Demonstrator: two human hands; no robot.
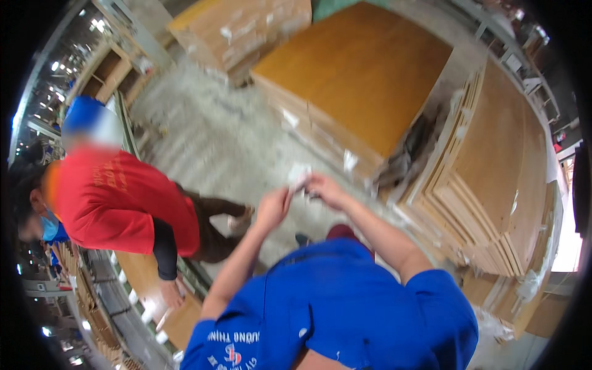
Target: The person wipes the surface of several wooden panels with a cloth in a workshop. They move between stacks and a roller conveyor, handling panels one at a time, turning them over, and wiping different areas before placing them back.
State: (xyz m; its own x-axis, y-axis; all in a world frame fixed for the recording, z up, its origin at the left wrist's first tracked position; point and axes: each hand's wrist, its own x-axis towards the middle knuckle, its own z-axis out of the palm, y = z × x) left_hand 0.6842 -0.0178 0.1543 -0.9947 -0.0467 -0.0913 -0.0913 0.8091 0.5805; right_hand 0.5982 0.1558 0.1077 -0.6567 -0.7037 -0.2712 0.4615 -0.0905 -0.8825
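Both my bare forearms reach forward from my blue shirt (pixel 345 302). My left hand (pixel 275 206) and my right hand (pixel 323 188) meet in front of me. Between their fingertips they pinch a small white scrap (pixel 299 174), perhaps paper or tape; the picture is blurred. The hands hover over the grey concrete floor (pixel 222 148), just short of a low stack of brown wooden boards (pixel 364 74).
A second, taller stack of boards (pixel 493 166) stands at my right, and a wrapped stack (pixel 240 31) at the back. On my left a person in a red shirt (pixel 117 203) bends over a board (pixel 179 320) on a roller conveyor (pixel 123 296).
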